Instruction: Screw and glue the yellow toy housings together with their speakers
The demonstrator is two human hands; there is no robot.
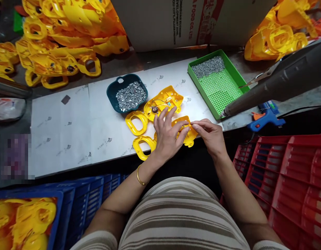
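Two yellow plastic shell halves lie on the white board. The upper shell [162, 99] shows its inside, with wires and a round metal part. My left hand [167, 133] is over the lower shell [190, 138], its thumb and index finger pinched together at it; what they hold is too small to name. At that shell's right edge, my right hand [211, 135] has thumb and index finger pinched, and anything between them is too small to make out. A dark teal tray [112, 92] of small metal pieces sits to the upper left. The green basket [229, 67] holds small screws.
Yellow parts [58, 41] are piled at the back left, more [275, 40] at the back right. A carton [155, 27] stands behind. A dark pole [275, 76] slants in from the right, near a blue glue gun [267, 118]. Blue [79, 198] and red crates [287, 166] flank me.
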